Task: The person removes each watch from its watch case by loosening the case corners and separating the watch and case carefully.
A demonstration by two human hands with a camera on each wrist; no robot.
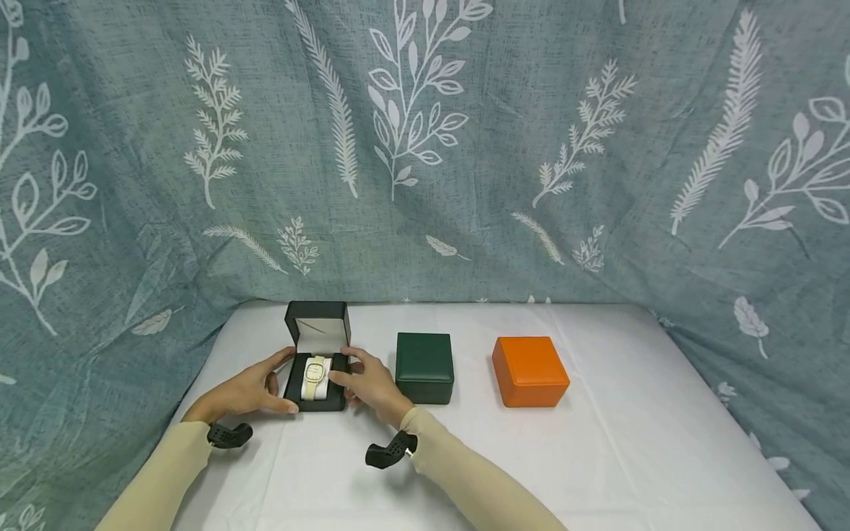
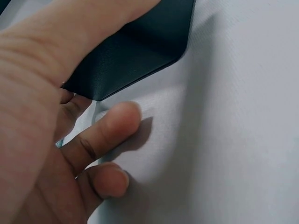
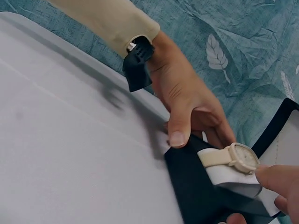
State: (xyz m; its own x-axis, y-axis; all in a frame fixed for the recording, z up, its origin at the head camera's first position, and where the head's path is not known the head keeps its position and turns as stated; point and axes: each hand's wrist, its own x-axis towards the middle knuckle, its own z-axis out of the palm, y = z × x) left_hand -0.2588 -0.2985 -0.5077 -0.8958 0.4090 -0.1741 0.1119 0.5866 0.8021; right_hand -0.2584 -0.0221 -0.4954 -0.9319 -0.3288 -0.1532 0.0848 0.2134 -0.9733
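"Beige sleeves [image 1: 478,472] lie nearest us; what do our hands hold?"
"Our left grip [image 1: 242,388] holds the open black box [image 1: 322,338] on the white surface [image 1: 637,442]; our right grip [image 1: 372,383] touches the watch [image 1: 315,372] inside, whether closed we can't tell."
"Any lettering?"
"Too small to tell."

no readable text, labels, brands, numbers

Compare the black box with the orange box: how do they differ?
The black box stands open, showing a watch; the orange box is closed. The left hand touches the black box; no hand touches the orange box. The black box is leftmost of three, the orange box rightmost. Both rest on white cloth.
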